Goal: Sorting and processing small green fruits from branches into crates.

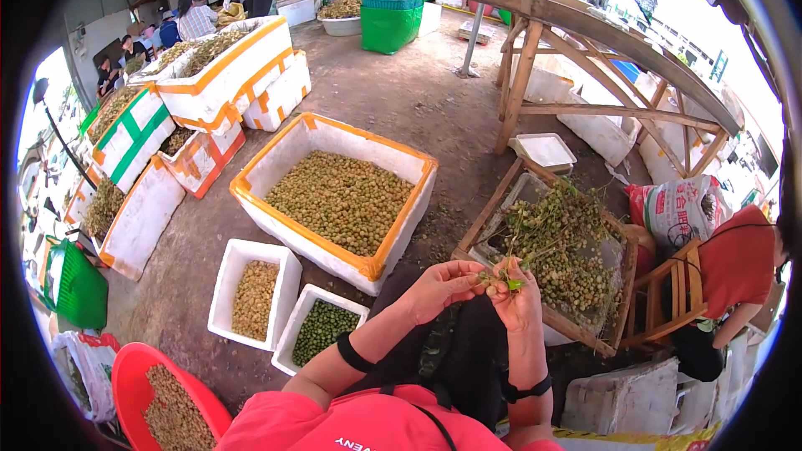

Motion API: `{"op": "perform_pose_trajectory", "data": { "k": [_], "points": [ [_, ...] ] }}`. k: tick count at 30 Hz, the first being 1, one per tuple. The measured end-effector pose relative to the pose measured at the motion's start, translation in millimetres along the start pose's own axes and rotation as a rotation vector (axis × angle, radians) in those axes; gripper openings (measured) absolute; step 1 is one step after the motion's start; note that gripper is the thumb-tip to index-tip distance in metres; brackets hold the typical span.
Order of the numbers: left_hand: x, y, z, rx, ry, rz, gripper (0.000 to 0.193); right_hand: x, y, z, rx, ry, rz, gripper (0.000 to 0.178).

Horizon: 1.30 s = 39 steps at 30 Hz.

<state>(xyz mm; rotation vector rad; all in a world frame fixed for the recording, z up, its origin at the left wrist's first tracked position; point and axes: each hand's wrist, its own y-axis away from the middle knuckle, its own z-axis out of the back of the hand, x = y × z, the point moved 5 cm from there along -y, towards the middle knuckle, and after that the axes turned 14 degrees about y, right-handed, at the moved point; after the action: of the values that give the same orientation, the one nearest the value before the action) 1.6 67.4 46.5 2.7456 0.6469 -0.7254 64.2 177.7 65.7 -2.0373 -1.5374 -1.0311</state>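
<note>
Both my hands are raised over my lap, pinching one small sprig [494,281] of round, pale brownish-green fruits with a bit of bright green leaf. My left hand [443,289] grips its left end between thumb and fingertips. Close beside it, my right hand [517,301] holds the leafy end, fingers bent round it. Just right of my hands, a wood-framed mesh tray [494,207] bears a heap of fruit-laden stems [558,225]. To the left stands a large white foam box [334,246] with orange tape, holding many loose round fruits [341,196].
Two small foam boxes stand near my left arm, one with pale fruits [255,299], one with dark green fruits [319,330]. A red basin [138,367] lies lower left. Stacked foam boxes [221,75] stand far left. A person in red [739,255] sits at right by a wooden chair [672,296].
</note>
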Motion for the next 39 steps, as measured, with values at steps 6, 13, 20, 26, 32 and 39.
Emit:
{"op": "perform_pose_trajectory", "data": {
  "k": [6, 13, 20, 26, 32, 39],
  "points": [
    [0, 4, 2, -0.038, -0.022, -0.032, 0.024, -6, 2, 4, -0.024, -0.014, -0.005, 0.012],
    [-6, 14, 10, -0.028, 0.005, -0.026, 0.026, -12, -4, 16, -0.065, -0.137, 0.001, 0.013],
    [14, 3, 7, 0.003, -0.107, -0.014, 0.015, -13, 0, 10, -0.154, 0.095, 0.042, 0.014],
    [19, 3, 16, 0.052, -0.034, -0.024, 0.014, -23, 0, 12, -0.220, 0.159, 0.038, 0.015],
    [18, 4, 21, 0.033, 0.083, -0.012, 0.011, -26, -3, 14, -0.216, 0.130, 0.070, 0.013],
    [-46, 19, 60, -0.091, 0.417, -0.243, 0.019, -30, -14, 21, -0.259, -0.061, 0.022, 0.006]
  ]
}}
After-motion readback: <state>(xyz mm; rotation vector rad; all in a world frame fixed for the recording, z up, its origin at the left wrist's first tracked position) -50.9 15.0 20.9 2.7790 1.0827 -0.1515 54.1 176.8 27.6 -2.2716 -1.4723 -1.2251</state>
